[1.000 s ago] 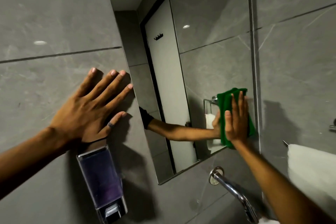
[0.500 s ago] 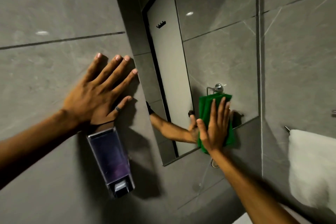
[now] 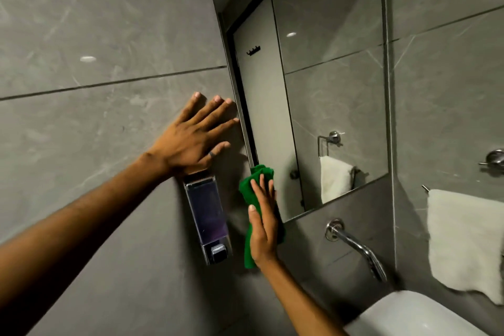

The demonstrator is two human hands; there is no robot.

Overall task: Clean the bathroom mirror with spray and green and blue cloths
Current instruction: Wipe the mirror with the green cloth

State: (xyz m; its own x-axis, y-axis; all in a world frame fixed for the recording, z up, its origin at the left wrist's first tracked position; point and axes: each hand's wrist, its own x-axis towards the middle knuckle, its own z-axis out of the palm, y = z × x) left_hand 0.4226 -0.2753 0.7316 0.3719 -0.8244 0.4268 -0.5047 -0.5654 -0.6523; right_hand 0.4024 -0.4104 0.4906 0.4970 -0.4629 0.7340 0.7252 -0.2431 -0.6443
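The mirror (image 3: 332, 95) hangs on the grey tiled wall and reflects a door and a towel ring. My right hand (image 3: 263, 224) presses a folded green cloth (image 3: 252, 188) flat against the mirror's lower left corner, with part of the cloth overlapping the wall beside the frame. My left hand (image 3: 191, 142) lies flat on the wall tile with fingers spread, just left of the mirror's edge and above the soap dispenser. No spray bottle or blue cloth is in view.
A wall-mounted soap dispenser (image 3: 208, 218) sits directly below my left hand. A chrome spout (image 3: 357, 248) juts from the wall under the mirror, above a white basin (image 3: 414, 316). A white towel (image 3: 466, 243) hangs on the right wall.
My right hand slid the green cloth leftward and down across the mirror, from its right side to its lower left corner. My left hand stayed flat on the wall.
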